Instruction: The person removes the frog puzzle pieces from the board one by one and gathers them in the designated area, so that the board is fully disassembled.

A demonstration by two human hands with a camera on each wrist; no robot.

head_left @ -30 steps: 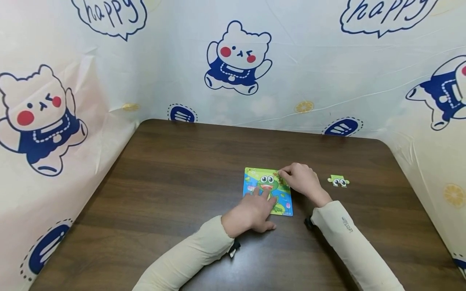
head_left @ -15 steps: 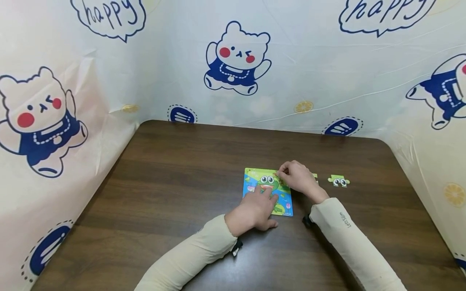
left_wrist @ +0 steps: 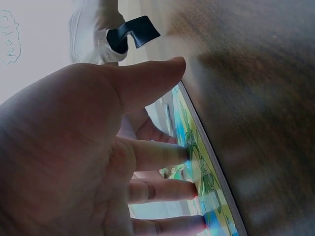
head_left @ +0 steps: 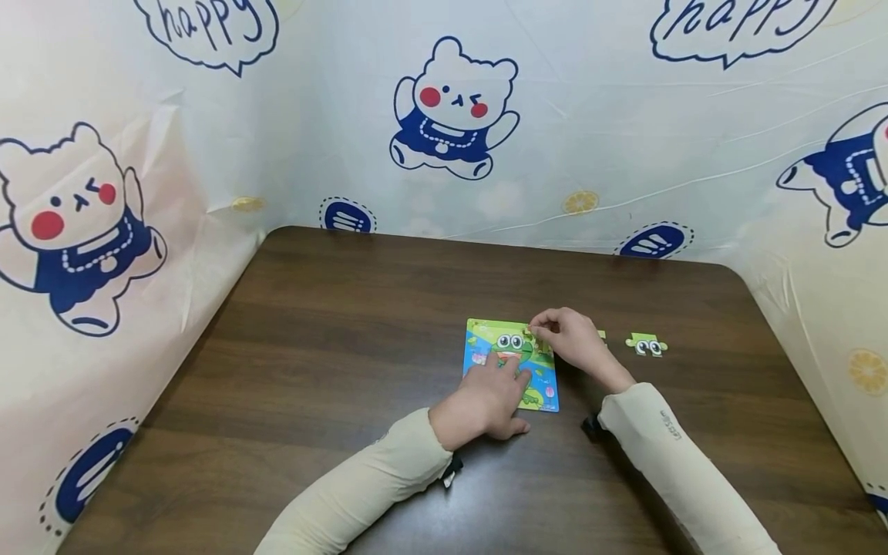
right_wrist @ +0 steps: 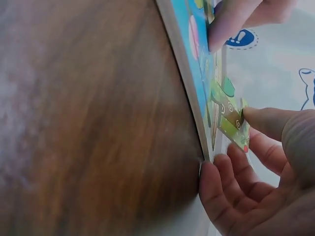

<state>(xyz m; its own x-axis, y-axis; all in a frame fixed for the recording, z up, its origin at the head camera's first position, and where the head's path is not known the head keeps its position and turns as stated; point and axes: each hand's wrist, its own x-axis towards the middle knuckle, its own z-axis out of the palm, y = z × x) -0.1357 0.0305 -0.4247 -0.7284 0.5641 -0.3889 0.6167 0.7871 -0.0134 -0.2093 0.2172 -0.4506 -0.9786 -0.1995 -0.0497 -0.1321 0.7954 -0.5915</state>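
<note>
I see the right hand [head_left: 577,339] pinching a puzzle piece [right_wrist: 230,114], tilted against the frog board [head_left: 475,330], which lies just left of that hand, partly under the left hand [head_left: 489,397]'s outstretched fingers.

Backdrop [head_left: 333,139]: the word "happy", blue script, read inside the far-left speech bubble [head_left: 239,55] and repeated inside the far-right speech bubble [head_left: 694,52]. Blue badge [right_wrist: 241,38] on the backdrop, right wrist view: white exclamation marks. Right sleeve [head_left: 683,470]: small dark print, apparently beginning "Lets", remainder too blurred to read.
</note>
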